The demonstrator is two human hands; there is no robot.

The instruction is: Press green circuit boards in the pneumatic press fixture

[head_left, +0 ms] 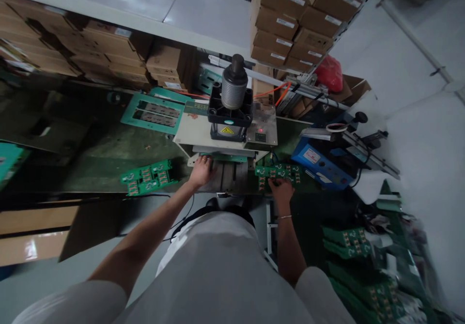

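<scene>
My left hand [202, 170] reaches to the front opening of a bench press [228, 115], at the left end of a green strip [232, 158] under the press head. Its fingers are bent, with the tips partly hidden by the press edge, so what they grip cannot be made out. My right hand [282, 188] is closed at the near edge of a green circuit board panel [272, 172], which lies on the bench right of the press. Another green circuit board panel [147, 177] lies left of the press, apart from both hands.
Teal frame plates [152, 113] lie behind left. A blue machine [323, 162] stands at the right. Several more green boards [347, 241] are stacked at lower right. Cardboard boxes [279, 23] fill the shelf [145, 4] and the space below it. Orange air tubing [283, 91] runs behind the press.
</scene>
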